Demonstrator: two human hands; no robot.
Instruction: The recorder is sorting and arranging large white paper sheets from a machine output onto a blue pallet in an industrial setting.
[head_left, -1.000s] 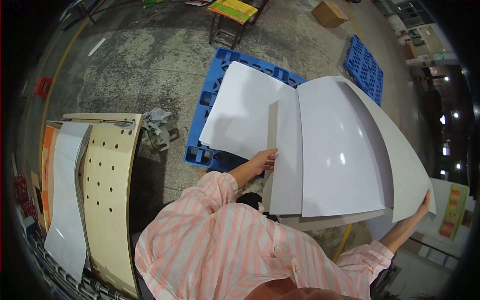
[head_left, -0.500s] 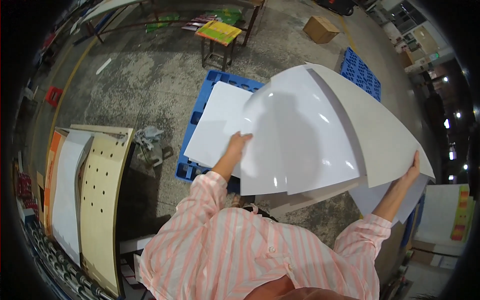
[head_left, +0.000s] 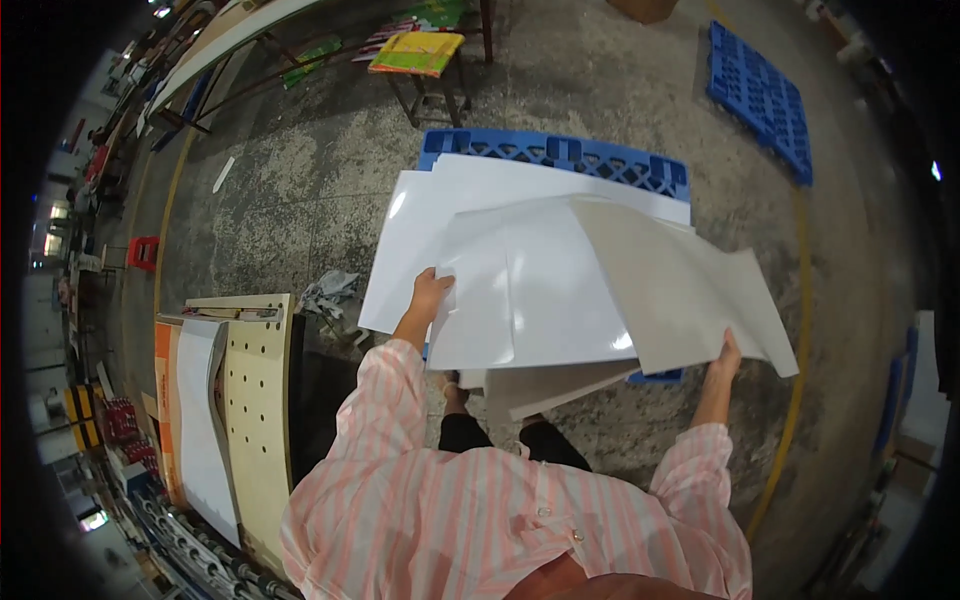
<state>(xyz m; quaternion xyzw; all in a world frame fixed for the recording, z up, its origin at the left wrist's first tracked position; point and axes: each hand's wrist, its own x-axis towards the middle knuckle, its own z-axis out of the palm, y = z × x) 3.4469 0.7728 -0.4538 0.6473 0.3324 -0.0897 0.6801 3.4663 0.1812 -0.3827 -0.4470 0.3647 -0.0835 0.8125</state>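
A few large, limp cardboard sheets (head_left: 535,285), glossy white on one face, hang in front of me between both hands. Their right part curls over and shows a matte grey back (head_left: 665,275). My left hand (head_left: 431,292) is closed on their left edge, thumb on top. At the right, my right hand (head_left: 724,358) pinches the edge of the grey part. Beneath and beyond them, a stack of white sheets (head_left: 395,250) lies on a blue plastic pallet (head_left: 600,155). The held sheets cover much of that stack; how many I hold I cannot tell.
At lower left stands a pale board with holes (head_left: 258,390) beside a white sheet (head_left: 200,420) and metal rollers (head_left: 190,540). A stool (head_left: 420,60) with a yellow-green top stands beyond the pallet. Another blue pallet (head_left: 760,95) lies far right. Crumpled plastic (head_left: 330,293) sits left of the stack.
The held sheets have swung left and now lie over the stack on the pallet. Their raised far edge has come down. My view has turned to the right; both hands keep their grip.
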